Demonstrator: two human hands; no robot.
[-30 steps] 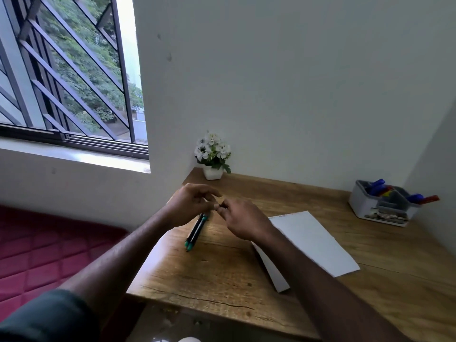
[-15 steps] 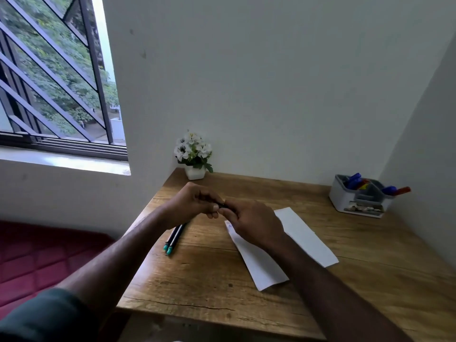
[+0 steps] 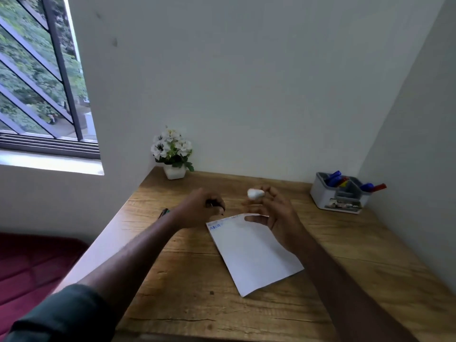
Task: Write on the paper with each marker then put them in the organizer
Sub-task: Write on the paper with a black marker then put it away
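A white paper [image 3: 256,257] lies on the wooden desk [image 3: 197,292], with small blue letters at its top left corner. My left hand [image 3: 202,209] grips a dark marker [image 3: 214,203] just left of the paper's top edge; most of the marker is hidden in the fist. My right hand [image 3: 274,213] hovers over the paper's top edge and pinches a white cap [image 3: 255,193] in its fingertips. More markers [image 3: 164,213] lie on the desk behind my left wrist, mostly hidden. The grey-white organizer [image 3: 320,196] stands at the back right with blue and red markers in it.
A small white pot of white flowers [image 3: 174,154] stands at the desk's back left corner. Walls close the desk at the back and right. A barred window [image 3: 37,82] and a red cushion [image 3: 29,262] are to the left.
My hands, joined at the marker before, have pulled apart: the right hand has moved right with the white cap, the left keeps the marker body. The view has shifted.
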